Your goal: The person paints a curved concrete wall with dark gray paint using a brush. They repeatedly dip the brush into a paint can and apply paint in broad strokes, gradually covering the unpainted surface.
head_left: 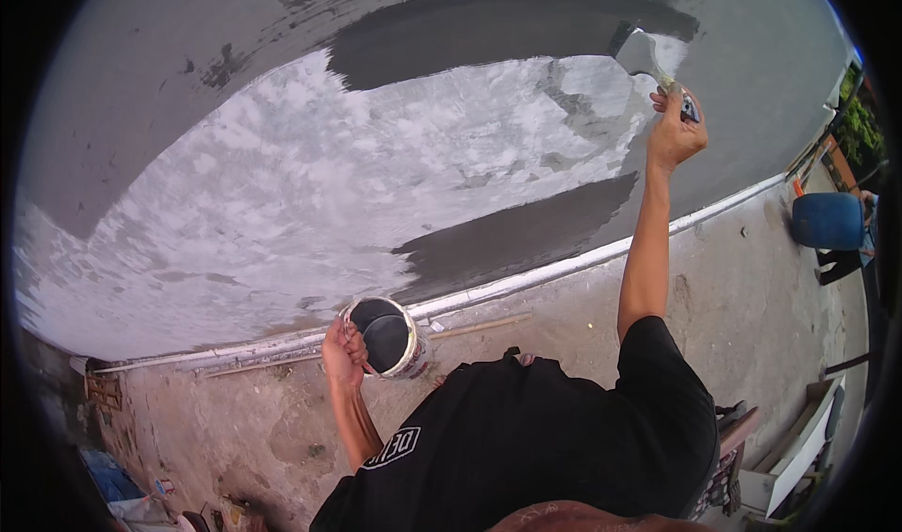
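- Right hand (675, 130) raised high, fingers wrapped tight round the handle of a wide flat paintbrush (648, 60) loaded with dark grey paint, bristles pressed against the patchy white and grey plastered wall (310, 184).
- Left hand (344, 352) held low, curled shut over the rim of a round metal paint tin (387, 336) holding dark grey paint, just in front of the wall's foot.
- Blue plastic barrel (827, 220) standing well apart at far right on the bare concrete ground (733, 297).
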Available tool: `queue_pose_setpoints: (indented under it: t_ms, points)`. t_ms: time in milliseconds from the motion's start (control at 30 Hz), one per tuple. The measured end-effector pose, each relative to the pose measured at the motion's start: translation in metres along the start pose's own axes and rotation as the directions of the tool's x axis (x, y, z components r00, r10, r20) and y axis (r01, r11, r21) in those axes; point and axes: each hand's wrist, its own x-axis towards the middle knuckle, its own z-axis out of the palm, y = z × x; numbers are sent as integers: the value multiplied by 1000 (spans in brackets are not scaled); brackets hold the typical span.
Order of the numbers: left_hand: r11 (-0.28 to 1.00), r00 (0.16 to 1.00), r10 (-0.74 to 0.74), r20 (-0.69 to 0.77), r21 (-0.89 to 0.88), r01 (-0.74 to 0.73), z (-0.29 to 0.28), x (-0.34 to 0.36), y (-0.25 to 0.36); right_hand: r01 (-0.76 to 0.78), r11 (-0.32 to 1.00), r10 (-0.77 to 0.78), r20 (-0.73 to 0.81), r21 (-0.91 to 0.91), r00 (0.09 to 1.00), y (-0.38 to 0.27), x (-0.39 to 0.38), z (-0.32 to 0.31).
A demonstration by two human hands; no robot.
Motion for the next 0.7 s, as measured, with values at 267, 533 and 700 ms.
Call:
queue_pose_setpoints:
  t_ms: [267, 533, 700]
  points:
    - [999, 985, -47, 167, 32, 42, 36, -24, 34, -543, 839, 295, 864, -31, 407, -121, -158, -14]
    - [995, 956, -80, 283, 79, 59, 46, -18, 45, -330, 903, 282, 959, -276, -30, -142, -263, 8]
    - [990, 959, -90, 269, 132, 56, 59, -18, 52, -21, 987, 155, 975, -160, -162, -139, -308, 13]
